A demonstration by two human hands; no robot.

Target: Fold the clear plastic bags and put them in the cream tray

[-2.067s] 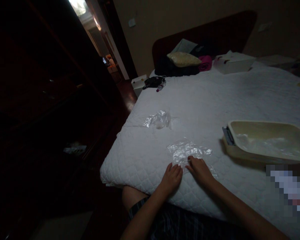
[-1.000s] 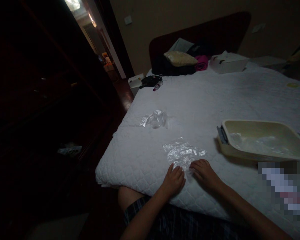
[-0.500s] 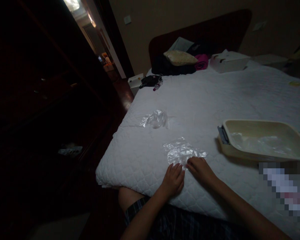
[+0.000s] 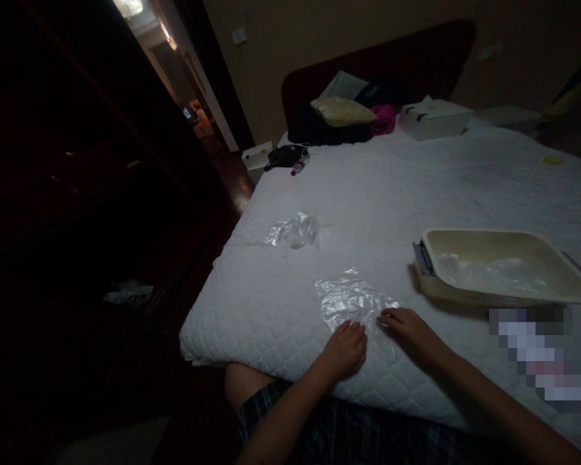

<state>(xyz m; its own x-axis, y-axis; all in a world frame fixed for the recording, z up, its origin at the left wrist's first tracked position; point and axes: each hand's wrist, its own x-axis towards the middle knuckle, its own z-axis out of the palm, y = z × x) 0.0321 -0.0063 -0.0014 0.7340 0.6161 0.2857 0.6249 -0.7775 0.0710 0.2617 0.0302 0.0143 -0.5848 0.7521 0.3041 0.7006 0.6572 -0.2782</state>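
A clear, crinkled plastic bag [image 4: 346, 300] lies spread on the white quilted bed cover near the front edge. My left hand [image 4: 347, 350] rests at the bag's near edge, fingers stretched out and lying flat. My right hand [image 4: 409, 328] is at the bag's right side, with its fingers extended and slightly bent over the plastic. Farther off lies a second crumpled clear plastic bag [image 4: 294, 230]. To the right stands a cream plastic tub [image 4: 445, 294] with a grey handle clip, and clear plastic lies inside it.
A blurred-out item [image 4: 537, 361] lies right of my right arm. At the far end are a white box [image 4: 436, 121], a rolled magenta cloth [image 4: 383, 120], a pale cushion [image 4: 343, 112], dark cloth and a small bottle [image 4: 300, 164]. The bed's left edge drops to dark floor.
My right hand has moved right, away from my left hand, and the gap between them is wider. The near bag looks flatter and more spread. The view has shifted slightly.
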